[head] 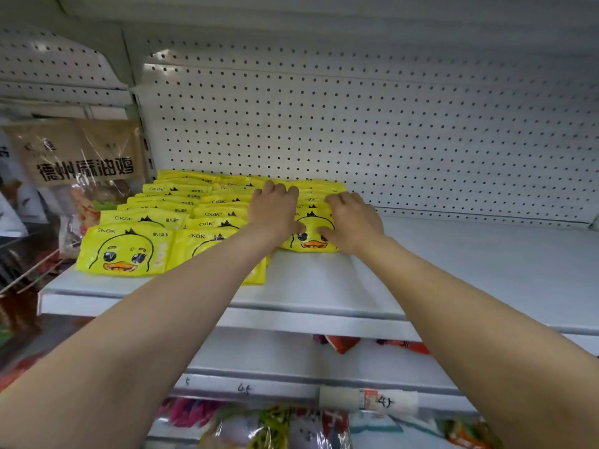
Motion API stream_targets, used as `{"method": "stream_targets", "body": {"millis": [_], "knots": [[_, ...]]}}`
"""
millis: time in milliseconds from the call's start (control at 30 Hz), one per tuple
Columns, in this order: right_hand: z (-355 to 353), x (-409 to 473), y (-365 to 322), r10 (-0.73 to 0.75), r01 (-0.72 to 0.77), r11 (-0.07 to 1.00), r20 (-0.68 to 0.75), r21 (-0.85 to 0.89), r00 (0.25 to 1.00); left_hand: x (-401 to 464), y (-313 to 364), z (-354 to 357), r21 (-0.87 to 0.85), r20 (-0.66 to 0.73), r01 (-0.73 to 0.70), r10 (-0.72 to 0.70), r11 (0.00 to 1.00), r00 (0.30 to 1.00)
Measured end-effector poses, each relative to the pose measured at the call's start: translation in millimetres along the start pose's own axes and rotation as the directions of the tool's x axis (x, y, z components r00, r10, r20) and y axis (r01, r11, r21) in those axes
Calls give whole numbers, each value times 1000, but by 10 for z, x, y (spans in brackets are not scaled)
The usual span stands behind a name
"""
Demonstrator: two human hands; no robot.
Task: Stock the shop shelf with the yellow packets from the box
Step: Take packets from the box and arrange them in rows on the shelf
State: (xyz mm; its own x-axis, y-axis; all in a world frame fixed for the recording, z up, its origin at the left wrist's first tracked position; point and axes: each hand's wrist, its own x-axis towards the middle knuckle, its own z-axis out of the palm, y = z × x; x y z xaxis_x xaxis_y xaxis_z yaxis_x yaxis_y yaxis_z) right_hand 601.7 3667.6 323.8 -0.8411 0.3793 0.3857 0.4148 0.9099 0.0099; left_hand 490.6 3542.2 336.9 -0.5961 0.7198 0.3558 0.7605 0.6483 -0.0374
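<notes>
At frame centre, my left hand [275,210] and right hand [355,218] press flat, fingers spread, gripping nothing, on the third row of yellow packets [311,234]; white shelf [453,270] beneath.

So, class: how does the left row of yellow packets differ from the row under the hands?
The left row reaches nearer the shelf edge; the right row stops further back. The left row lies untouched; the left hand and right hand press the right row. Both show the same duck face.

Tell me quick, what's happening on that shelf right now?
Left hand and right hand both flat on the third row of yellow packets. Two rows already laid out to its left. Shelf bare to the right, nothing blocking.
</notes>
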Motion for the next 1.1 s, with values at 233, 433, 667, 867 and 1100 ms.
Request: {"method": "stream_targets", "body": {"millis": [233,433,667,867,1100], "knots": [[-542,-366,-338,-92,99,994,-116,52,989,-795,-146,-425,-176,-106,75,-95,981,990],[-858,-781,-876,-190,216,964,-171,154,967,-1696,-492,-731,-236,-215,172,-224,957,951],[-988,-1205,-1685,-337,374,901,-185,222,923,-2706,-983,-1017,-148,-272,305,-335,941,902],[-886,-1378,-2545,-448,479,840,-173,257,877,-3358,-1578,-1171,-83,-280,397,-403,914,871],[-583,-1309,-3718,-505,509,800,-102,316,857,-3768,-2588,-1149,-3,-258,459,-444,889,858]]}}
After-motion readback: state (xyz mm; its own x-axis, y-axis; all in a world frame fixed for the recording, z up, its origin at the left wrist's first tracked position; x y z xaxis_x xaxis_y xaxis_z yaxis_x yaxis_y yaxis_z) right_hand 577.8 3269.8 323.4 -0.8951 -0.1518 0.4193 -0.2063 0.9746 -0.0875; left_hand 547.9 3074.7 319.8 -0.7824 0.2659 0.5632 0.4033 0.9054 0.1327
